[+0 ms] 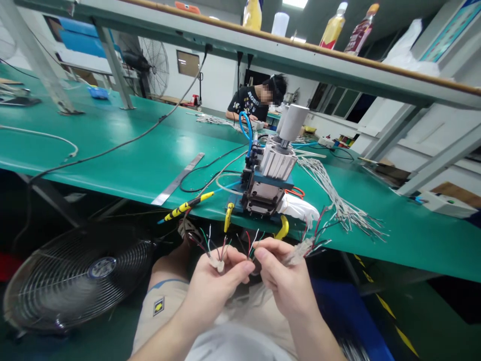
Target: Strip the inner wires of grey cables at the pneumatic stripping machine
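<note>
Above my lap, my left hand (221, 276) is closed around a cable whose stripped end fans out in thin coloured wires (248, 243). Other cable ends (217, 263) stick out from the same hand, with green, white and red wires. Close beside it, my right hand (281, 271) pinches at the wires between the two thumbs and also grips a bundle of cables (302, 249) with loose coloured ends. Just beyond both hands, a pneumatic press machine (270, 175) stands at the bench edge. The fingers partly hide the cables.
On the green bench (124, 170) lie a steel ruler (178, 179), black cords and a pile of grey cables (338, 200). A floor fan (93, 276) stands at my left. Bottles (334, 25) sit on the overhead shelf (300, 55). A co-worker (255, 100) sits across the bench.
</note>
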The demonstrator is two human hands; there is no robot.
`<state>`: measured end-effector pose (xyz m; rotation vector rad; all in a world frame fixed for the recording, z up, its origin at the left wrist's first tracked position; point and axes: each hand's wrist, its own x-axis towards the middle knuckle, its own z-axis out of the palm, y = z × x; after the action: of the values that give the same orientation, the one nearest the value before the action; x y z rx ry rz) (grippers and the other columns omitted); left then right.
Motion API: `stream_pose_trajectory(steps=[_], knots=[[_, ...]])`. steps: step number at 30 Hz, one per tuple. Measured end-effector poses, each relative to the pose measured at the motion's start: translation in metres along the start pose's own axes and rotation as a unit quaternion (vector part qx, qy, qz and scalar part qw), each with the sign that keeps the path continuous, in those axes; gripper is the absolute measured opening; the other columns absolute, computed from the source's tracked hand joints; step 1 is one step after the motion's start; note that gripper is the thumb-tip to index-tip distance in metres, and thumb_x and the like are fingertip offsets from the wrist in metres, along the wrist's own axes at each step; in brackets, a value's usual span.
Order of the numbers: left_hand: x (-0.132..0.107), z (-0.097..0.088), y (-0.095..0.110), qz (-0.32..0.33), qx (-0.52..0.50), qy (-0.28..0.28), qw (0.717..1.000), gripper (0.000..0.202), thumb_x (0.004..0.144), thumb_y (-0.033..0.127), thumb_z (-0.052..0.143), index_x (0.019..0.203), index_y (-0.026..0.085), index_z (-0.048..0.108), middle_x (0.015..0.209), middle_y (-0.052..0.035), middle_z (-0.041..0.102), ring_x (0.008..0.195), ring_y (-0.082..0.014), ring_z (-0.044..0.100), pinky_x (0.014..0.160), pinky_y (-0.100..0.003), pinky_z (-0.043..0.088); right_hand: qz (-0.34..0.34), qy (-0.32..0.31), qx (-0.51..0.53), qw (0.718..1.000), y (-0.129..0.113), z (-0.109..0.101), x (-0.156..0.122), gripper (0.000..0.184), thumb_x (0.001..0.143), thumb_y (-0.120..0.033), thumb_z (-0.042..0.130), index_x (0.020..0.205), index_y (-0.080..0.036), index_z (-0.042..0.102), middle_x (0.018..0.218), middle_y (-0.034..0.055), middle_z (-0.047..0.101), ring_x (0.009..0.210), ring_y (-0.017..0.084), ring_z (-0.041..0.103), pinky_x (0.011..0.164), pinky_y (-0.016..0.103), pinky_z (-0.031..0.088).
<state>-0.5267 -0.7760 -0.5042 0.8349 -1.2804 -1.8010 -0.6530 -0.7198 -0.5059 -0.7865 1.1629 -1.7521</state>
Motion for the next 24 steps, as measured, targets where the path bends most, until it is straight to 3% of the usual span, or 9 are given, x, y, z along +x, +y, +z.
stream_pose_trajectory(steps=[7, 15, 21, 24], knots=[[0.004, -0.002, -0.006, 0.009, 0.040, -0.038, 0.998, 0.021, 0.070, 0.029, 0.079, 0.065, 0.014, 0.067, 0.055, -0.0004, 0.064, 0.055, -0.0108, 0.057, 0.054, -0.020, 0.046, -0.009, -0.019, -0.057, 0.998, -0.005, -0.002, 0.006, 0.014, 0.071, -0.031, 0.083, 0.071, -0.018, 0.077, 0.060, 0.0010, 0.062, 0.039, 0.004, 0.029, 0.033, 0.019, 0.019], [0.004, -0.003, -0.007, 0.014, 0.031, -0.034, 0.999, 0.021, 0.070, 0.027, 0.080, 0.064, 0.014, 0.064, 0.057, 0.0014, 0.061, 0.055, -0.0092, 0.054, 0.054, -0.019, 0.044, -0.027, 0.005, -0.034, 0.999, -0.003, 0.004, 0.006, 0.014, 0.073, -0.030, 0.082, 0.069, -0.018, 0.076, 0.073, 0.0053, 0.071, 0.043, 0.005, 0.037, 0.034, 0.018, 0.021], [0.003, 0.003, -0.015, -0.005, -0.031, 0.003, 1.000, 0.030, 0.063, 0.031, 0.088, 0.067, 0.015, 0.063, 0.060, 0.0024, 0.060, 0.057, -0.0085, 0.052, 0.058, -0.021, 0.045, -0.035, 0.009, -0.132, 0.991, 0.002, -0.009, -0.001, 0.021, 0.070, -0.041, 0.084, 0.073, -0.021, 0.079, 0.069, 0.0070, 0.072, 0.053, 0.015, 0.056, 0.042, 0.025, 0.039], [-0.005, 0.002, -0.019, 0.025, -0.013, 0.030, 0.999, 0.039, 0.057, 0.041, 0.092, 0.060, 0.016, 0.061, 0.058, 0.0011, 0.059, 0.056, -0.0107, 0.055, 0.055, -0.025, 0.044, -0.057, 0.050, -0.190, 0.979, 0.026, -0.016, -0.002, 0.026, 0.062, -0.041, 0.089, 0.078, -0.022, 0.079, 0.077, 0.0101, 0.074, 0.061, 0.022, 0.062, 0.046, 0.030, 0.045]])
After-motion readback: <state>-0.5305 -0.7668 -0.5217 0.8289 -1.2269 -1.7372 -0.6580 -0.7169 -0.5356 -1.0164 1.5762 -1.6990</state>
